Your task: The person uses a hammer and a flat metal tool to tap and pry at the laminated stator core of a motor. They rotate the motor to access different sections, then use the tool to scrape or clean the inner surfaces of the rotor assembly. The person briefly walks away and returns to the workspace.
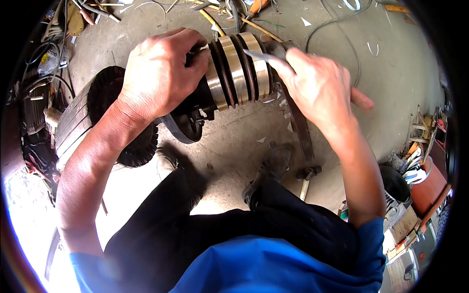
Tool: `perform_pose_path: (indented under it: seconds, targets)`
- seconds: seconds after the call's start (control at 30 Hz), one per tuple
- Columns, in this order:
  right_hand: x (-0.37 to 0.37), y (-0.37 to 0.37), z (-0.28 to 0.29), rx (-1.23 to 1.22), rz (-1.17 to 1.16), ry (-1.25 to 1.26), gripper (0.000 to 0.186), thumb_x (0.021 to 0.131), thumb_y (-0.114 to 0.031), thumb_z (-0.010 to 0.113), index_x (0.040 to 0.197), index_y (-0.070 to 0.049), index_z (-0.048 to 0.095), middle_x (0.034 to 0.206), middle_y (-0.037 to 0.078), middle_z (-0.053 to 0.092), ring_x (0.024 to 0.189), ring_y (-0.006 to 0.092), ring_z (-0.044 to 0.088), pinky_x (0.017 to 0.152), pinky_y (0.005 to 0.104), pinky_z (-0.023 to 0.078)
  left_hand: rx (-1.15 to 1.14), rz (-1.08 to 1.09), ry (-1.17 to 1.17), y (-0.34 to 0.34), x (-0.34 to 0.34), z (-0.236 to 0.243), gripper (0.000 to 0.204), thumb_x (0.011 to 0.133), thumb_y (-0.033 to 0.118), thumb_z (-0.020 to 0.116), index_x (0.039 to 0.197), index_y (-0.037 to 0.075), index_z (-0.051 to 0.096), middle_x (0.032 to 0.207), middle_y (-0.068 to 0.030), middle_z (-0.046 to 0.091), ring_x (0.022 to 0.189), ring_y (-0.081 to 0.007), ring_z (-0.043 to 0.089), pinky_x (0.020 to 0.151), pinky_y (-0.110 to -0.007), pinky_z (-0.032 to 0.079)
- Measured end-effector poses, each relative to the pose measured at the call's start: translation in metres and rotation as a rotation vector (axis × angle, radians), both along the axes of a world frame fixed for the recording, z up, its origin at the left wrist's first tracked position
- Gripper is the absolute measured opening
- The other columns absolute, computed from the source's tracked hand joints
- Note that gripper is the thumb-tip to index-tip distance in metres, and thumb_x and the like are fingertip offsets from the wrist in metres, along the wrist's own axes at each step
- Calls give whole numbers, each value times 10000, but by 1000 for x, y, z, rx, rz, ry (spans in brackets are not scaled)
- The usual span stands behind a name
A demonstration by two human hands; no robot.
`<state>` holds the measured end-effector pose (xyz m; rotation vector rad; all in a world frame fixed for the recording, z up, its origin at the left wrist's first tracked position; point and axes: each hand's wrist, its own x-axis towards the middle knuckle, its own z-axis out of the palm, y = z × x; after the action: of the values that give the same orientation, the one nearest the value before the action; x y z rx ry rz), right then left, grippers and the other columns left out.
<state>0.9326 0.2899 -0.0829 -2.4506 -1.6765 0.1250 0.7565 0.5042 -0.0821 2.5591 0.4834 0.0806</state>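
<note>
In the upper middle lies a cylinder with several brass-coloured rings [236, 68] parted by dark grooves. My left hand [163, 68] is closed over its left end, thumb and fingers curled against the edge of the leftmost ring. In my right hand [317, 80] is a hand tool with a narrow grey blade [259, 55] and what looks like a reddish handle sticking out behind the palm. The blade's tip lies at the right-hand ring, beside a dark groove; whether it touches cannot be made out. Below the left end hangs a dark curved metal part [181, 131].
A black tyre [73, 117] stands at the left. A hammer [308, 173] lies near my right shoe [273, 163], below a dark metal bar [298, 127]. Cables and wooden-handled tools litter the floor at the back. Buckets and boxes crowd the right side.
</note>
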Motion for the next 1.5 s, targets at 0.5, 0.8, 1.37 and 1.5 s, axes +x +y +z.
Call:
perform_pose_path:
  seconds: [0.5, 0.8, 1.37, 1.5]
  targets:
    - [0, 10, 8, -98, 23, -42, 389, 1021, -384, 675, 813, -57, 649, 630, 142, 677, 580, 341, 703, 534, 472, 549, 12, -12, 31, 2, -4, 2, 240, 960, 196, 702, 1139, 36, 723, 1001, -166, 757, 940, -352, 749, 845, -411, 594]
    - [5, 9, 4, -60, 30, -43, 398, 1012, -373, 688, 770, -65, 618, 604, 122, 656, 532, 340, 672, 488, 478, 522, -26, 11, 45, 2, -4, 3, 233, 957, 202, 706, 1128, 44, 729, 983, -167, 758, 920, -351, 751, 825, -414, 588]
    - [10, -4, -11, 54, 6, 34, 370, 1019, -371, 675, 811, -66, 655, 593, 109, 658, 519, 285, 683, 513, 461, 562, 70, -161, 142, 6, 8, 9, 530, 949, 297, 754, 1364, -10, 633, 1309, -204, 674, 1199, -392, 667, 1011, -450, 542]
    - [22, 2, -10, 83, -150, 57, 377, 1026, -378, 671, 835, -54, 660, 624, 134, 670, 576, 343, 692, 553, 492, 554, 155, -302, 191, -2, 30, 7, 784, 928, 459, 782, 1463, -63, 543, 1414, -266, 622, 1326, -403, 609, 1127, -481, 495]
